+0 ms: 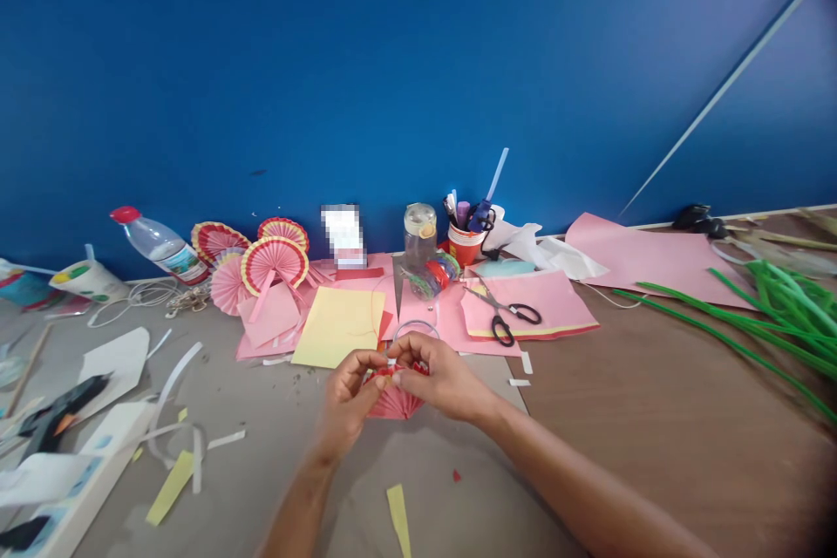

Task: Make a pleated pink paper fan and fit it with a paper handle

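Between my two hands is a small pleated pink paper fan (396,405) with a red edge, above the grey part of the table. My left hand (350,392) pinches its left side with thumb and fingertips. From the right, my right hand (445,375) grips the same fan, its thumb almost meeting the left one. Something small and white shows at the fingertips, partly hidden. A thin clear loop (417,324) rises just behind my fingers. Beyond my hands lie a yellow sheet (340,330) and black-handled scissors (503,314) on pink paper (555,301).
Several pleated fans (275,266) and a red-capped bottle (160,246) stand back left. A clear jar (419,235) and a red cup (464,246) of tools are near the wall. A glue gun (62,410) and power strip (98,475) lie left; green stems (778,323) right.
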Available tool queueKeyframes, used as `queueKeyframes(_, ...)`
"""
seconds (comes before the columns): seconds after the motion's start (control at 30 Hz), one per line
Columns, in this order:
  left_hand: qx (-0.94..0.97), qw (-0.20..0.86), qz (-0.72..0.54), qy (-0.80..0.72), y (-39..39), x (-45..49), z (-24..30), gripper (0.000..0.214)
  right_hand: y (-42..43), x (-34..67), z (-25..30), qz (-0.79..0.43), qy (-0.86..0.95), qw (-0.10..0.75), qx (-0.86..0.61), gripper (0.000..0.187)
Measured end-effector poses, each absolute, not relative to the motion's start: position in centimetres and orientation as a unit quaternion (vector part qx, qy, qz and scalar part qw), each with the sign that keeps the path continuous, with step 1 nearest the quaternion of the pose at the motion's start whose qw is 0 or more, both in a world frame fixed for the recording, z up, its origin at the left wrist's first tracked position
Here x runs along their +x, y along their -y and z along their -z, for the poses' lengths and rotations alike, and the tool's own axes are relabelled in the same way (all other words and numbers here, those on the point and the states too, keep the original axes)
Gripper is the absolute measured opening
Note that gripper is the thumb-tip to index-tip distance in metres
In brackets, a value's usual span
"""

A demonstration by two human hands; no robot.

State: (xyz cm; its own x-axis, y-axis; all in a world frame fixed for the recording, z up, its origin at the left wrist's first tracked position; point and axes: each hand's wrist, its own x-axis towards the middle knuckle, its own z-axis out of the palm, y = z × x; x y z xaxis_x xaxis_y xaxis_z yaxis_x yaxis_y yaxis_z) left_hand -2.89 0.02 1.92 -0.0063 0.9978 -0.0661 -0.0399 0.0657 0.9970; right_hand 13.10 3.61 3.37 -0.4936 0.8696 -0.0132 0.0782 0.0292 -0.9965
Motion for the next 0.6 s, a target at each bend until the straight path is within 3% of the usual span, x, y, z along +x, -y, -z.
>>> queueKeyframes(0.27, 0.517, 0.494, -0.484, -0.504, 0.19, -2.9, -1.89, 0.012, -3.62, 12.95, -3.31, -0.595, 0.62, 0.327, -0.392, 0.008)
queueKeyframes(0.6, 0.478, 0.515, -0.503, -0.502, -0.04, -2.91, -1.43, 0.017, -3.46, 13.02, -3.51, -0.601, 0.623, 0.334, -0.373, 0.012)
